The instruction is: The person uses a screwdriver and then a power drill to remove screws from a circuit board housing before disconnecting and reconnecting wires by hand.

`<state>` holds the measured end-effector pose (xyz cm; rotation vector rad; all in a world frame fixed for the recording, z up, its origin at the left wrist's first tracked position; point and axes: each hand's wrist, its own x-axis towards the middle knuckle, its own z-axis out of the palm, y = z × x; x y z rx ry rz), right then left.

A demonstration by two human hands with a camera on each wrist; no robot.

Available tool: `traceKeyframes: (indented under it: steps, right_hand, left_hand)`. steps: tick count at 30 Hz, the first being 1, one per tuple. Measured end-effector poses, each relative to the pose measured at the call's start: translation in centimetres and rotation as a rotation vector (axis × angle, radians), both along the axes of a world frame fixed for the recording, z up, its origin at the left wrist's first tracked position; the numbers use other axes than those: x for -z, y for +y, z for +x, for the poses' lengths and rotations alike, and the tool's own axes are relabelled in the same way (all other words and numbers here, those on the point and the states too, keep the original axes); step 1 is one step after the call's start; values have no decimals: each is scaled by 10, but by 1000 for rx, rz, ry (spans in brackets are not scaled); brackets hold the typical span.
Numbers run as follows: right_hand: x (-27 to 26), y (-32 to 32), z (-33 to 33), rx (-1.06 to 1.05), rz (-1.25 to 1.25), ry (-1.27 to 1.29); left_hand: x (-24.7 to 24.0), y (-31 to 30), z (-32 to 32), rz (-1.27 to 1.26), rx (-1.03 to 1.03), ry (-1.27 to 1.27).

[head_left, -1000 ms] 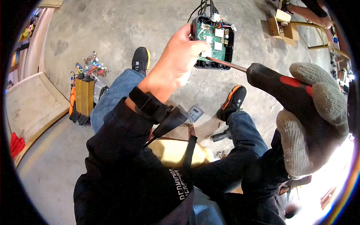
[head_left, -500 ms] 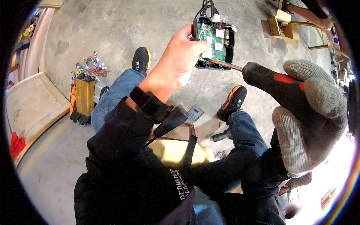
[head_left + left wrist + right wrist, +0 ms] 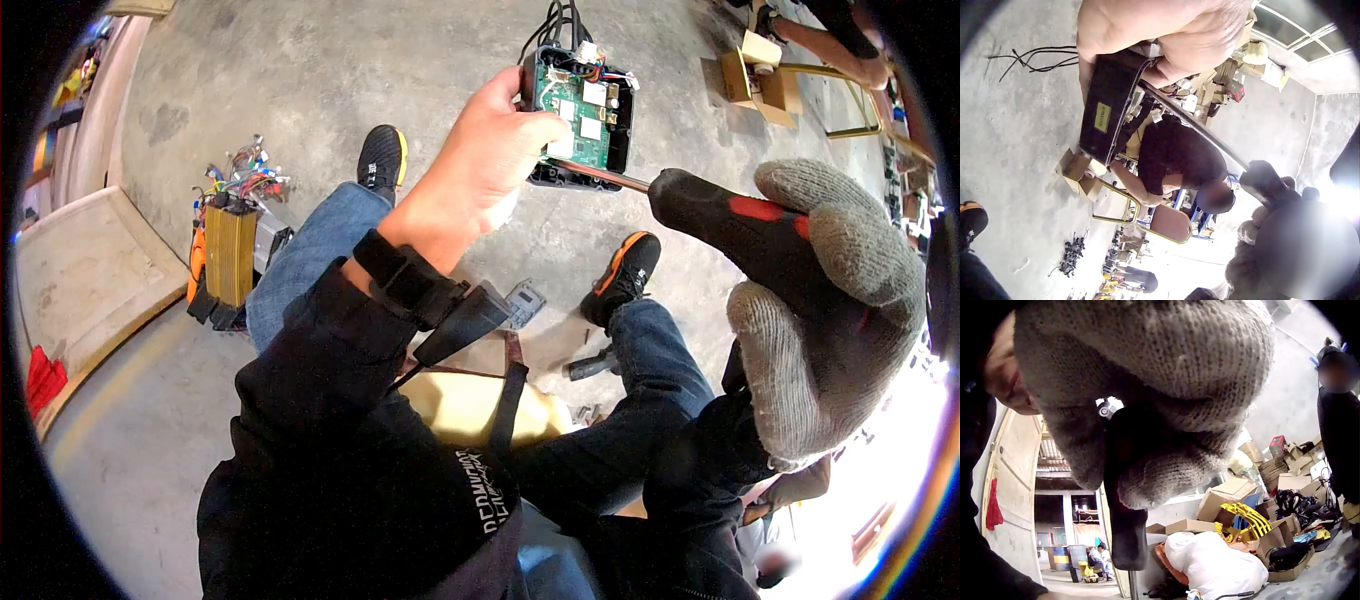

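My bare left hand point(image 3: 505, 150) grips a black plastic housing point(image 3: 623, 130) by its left side, with the thumb over the inside. Within the open housing lies a green circuit board point(image 3: 592, 148) with pale square patches and small plugs. My right hand point(image 3: 835, 320), in a grey knitted glove, holds a screwdriver point(image 3: 690, 200) by its black handle with red patches. The metal shaft point(image 3: 610, 176) reaches across the housing's near edge, its tip right by my left thumb. In the left wrist view the housing's outer face point(image 3: 1094, 103) carries a yellowish label.
Black cables point(image 3: 560, 28) trail from the housing's far end. A gold metal unit point(image 3: 228, 255) with loose wires stands on the floor beside my left leg. A small grey plate point(image 3: 525, 303) and a dark tool point(image 3: 590, 363) lie below. An opened cardboard box point(image 3: 760, 85) and another person's leg point(image 3: 830, 50) are at far right.
The screwdriver and gloved hand have shifted slightly left toward the housing. The left hand and housing sit slightly further right in view, as the whole scene does. Both grips stay the same.
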<state>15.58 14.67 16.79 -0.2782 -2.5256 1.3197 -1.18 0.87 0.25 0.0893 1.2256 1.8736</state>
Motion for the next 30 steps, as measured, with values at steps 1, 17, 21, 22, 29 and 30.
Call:
traceKeyframes:
  steps: [1, 17, 21, 22, 29, 30]
  right_hand:
    - [7, 4, 0, -30, 9, 96]
    - [9, 6, 2, -68, 12, 96]
    - [2, 7, 2, -98, 65, 59]
    - [1, 7, 1, -119, 58, 44]
    - [4, -8, 2, -6, -173, 47]
    - [-3, -12, 0, 82, 70, -44]
  left_hand:
    - [-2, 0, 0, -20, 2, 3]
    - [0, 1, 0, -19, 6, -9]
    - [1, 1, 0, -7, 8, -9]
    - [1, 1, 1, -3, 6, -16]
    - [0, 1, 1, -43, 8, 1]
    - [0, 0, 1, -42, 8, 1]
